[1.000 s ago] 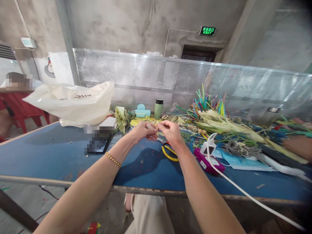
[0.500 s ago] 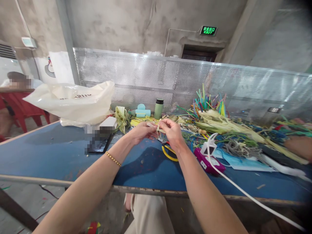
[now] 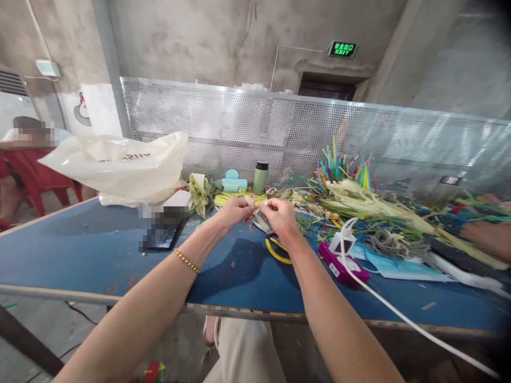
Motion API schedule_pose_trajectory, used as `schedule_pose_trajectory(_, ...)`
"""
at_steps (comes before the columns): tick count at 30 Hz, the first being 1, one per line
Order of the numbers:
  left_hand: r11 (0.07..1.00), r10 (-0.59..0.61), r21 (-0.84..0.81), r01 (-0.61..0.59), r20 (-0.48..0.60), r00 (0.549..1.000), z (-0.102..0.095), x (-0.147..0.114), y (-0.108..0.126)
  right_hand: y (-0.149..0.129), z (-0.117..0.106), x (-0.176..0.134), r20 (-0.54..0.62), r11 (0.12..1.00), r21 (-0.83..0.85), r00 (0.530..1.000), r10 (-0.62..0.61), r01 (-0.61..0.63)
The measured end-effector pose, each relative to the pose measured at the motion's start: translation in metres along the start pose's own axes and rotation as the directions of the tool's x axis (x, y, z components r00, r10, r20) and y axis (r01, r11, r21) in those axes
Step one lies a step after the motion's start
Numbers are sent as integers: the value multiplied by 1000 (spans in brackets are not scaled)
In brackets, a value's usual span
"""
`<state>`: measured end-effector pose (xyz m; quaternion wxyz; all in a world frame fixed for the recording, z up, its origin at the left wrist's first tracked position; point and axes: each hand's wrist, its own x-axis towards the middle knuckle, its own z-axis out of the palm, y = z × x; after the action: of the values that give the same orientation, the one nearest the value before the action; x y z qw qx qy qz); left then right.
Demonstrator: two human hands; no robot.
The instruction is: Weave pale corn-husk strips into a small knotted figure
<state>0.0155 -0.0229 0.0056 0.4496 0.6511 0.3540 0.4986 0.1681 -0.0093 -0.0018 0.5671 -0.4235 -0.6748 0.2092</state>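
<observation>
Over the blue table (image 3: 131,271), my left hand (image 3: 235,214) and my right hand (image 3: 281,217) work close together, thumbs pinched against fingertips. Between them runs a thin, pale strip (image 3: 261,221) that looks like corn husk; each hand pinches a part of it, and the fingers partly cover it. Just below my right hand lie scissors with yellow handles (image 3: 275,256), their blades partly hidden. A bundle of dried corn husks (image 3: 355,199) is to the right, and a smaller crumpled husk bunch (image 3: 199,194) is left of my hands.
A purple power strip (image 3: 343,268) with a white charger and cable sits right of my arm, near blue face masks (image 3: 407,268) and tangled cords. Farther back stand a green bottle (image 3: 260,178) and a perforated metal screen (image 3: 223,122). A plastic bag (image 3: 131,167) and phone (image 3: 163,236) are left. Another person's hand (image 3: 485,236) is at far right.
My fingertips have drawn slightly apart, and my right hand has turned a little. More of the pale strip shows hanging between them. The other person's hand at far right has shifted slightly.
</observation>
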Motion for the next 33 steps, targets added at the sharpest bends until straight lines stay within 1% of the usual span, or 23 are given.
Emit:
schedule_pose_trajectory(4, 1000, -14, 21, 14, -3, 1000, 0, -1, 0, -2, -1, -1, 42, 999, 43, 999, -34, 32)
schedule_pose_trajectory(9, 998, -12, 58, 16, -68, 998, 1, 2, -7, -2, -1, -2, 65, 999, 8, 997, -49, 49)
schedule_pose_trajectory(12, 999, 9, 48, -7, -46, 999, 3, 2, -9, -1, -1, -2, 56, 996, -37, 995, -81, 83)
schedule_pose_trajectory(17, 996, 50, 69, -52, 33, 998, 6, -1, -4, -1, -3, -1, 6, 993, -69, 995, -95, 95)
schedule_pose_trajectory(21, 992, 56, 115, -60, 37, 998, 7, -1, -4, 2, -4, 0, -49, 992, -87, 995, -90, 86)
schedule_pose_trajectory(23, 992, 41, 122, -45, 38, 998, 7, -1, -6, 4, -5, 2, -20, 993, -86, 997, -77, 75)
schedule_pose_trajectory(26, 994, -9, 107, 5, 39, 999, 7, -1, -10, 5, -6, 3, 66, 993, -91, 996, -65, 71)
schedule_pose_trajectory(28, 996, -30, 86, 27, 43, 999, 5, -1, -11, 2, -8, 4, 95, 992, -66, 991, -98, 104)
schedule_pose_trajectory(30, 998, -21, 56, 17, 66, 998, 3, -1, -10, -3, -10, 3, 138, 986, -47, 979, -152, 160)
schedule_pose_trajectory(33, 1000, -6, -1, 6, 132, 991, -2, -2, -4, -6, -10, 2, 179, 982, -54, 969, -170, 182)
